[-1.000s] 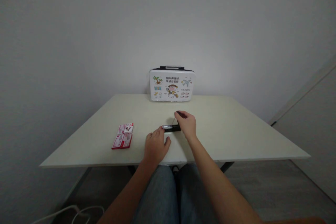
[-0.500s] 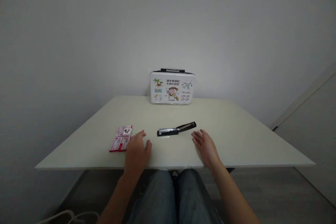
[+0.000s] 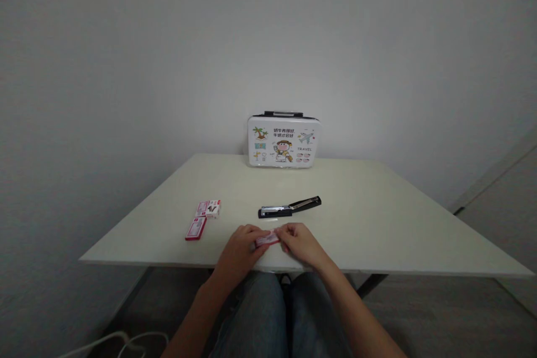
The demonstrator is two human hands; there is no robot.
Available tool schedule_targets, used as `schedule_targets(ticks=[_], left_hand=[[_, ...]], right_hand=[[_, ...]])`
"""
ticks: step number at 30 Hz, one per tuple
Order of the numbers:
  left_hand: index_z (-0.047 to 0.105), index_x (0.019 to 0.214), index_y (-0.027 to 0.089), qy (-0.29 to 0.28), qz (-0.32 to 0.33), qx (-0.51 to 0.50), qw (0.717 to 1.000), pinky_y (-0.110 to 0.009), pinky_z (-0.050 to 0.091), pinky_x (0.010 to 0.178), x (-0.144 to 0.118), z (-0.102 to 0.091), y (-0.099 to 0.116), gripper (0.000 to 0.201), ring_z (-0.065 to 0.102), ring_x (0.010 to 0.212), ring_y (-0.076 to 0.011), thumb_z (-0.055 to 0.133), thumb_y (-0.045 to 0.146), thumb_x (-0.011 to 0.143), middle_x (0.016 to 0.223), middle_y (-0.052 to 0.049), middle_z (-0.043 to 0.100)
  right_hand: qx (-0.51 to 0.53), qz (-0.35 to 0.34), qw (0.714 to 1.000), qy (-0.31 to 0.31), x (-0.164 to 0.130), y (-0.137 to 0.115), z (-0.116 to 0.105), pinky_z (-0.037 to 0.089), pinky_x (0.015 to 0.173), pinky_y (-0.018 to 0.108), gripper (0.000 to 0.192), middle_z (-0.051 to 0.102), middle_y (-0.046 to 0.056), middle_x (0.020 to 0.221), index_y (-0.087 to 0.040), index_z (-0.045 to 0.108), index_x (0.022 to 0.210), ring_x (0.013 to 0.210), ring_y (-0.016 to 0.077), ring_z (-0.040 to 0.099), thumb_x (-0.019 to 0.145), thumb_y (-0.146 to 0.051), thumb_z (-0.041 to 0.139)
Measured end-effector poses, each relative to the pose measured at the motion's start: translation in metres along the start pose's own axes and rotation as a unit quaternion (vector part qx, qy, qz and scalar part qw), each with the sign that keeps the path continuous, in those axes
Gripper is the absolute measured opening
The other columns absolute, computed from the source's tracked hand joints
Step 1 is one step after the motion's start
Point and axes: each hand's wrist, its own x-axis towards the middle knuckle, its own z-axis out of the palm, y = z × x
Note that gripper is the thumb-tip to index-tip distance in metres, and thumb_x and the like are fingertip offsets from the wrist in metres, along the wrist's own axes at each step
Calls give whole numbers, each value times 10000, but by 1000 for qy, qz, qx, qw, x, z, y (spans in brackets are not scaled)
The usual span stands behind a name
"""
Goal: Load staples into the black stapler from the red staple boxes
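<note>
While both hands [image 3: 268,243] pinch one staple box [image 3: 267,239], two boxes [image 3: 203,219], one stapler [image 3: 289,207] lie apart.

Two bare forearms enter from the near edge, no sleeves, watch or rings visible. The left hand [image 3: 239,249] and right hand [image 3: 302,244] are uncovered. Below them, the person's lap shows grey-blue denim jeans [image 3: 277,319], legs side by side.
</note>
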Motion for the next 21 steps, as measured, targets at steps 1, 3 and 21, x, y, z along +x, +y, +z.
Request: schedule_targets(ticks=[1,3,21], left_hand=[[654,1238,327,1,9,-26,1000,-362,475,943,7,4,2,347,588,1055,-221,666,292,893,1117,-36,663],[651,1226,293,4,16,-60,998,-354,483,932,18,8,1,377,599,1033,-217,717,297,854,1110,-38,671],[600,1294,273,26,0,-104,994,-377,512,910,19,17,-15,469,623,971,-221,708,351,844,1089,-63,666]], right_hand=[[-1,1,1000,3,6,0,0,366,569,224,357,649,13,650,-155,691,774,609,137,558,914,-427,506],[-7,6,1000,9,15,5,-5,336,543,227,325,614,7,614,-148,667,706,577,129,519,888,-376,524],[-242,-147,958,-55,31,-44,-48,329,584,247,91,680,-13,636,-289,789,759,644,167,612,727,-230,727]])
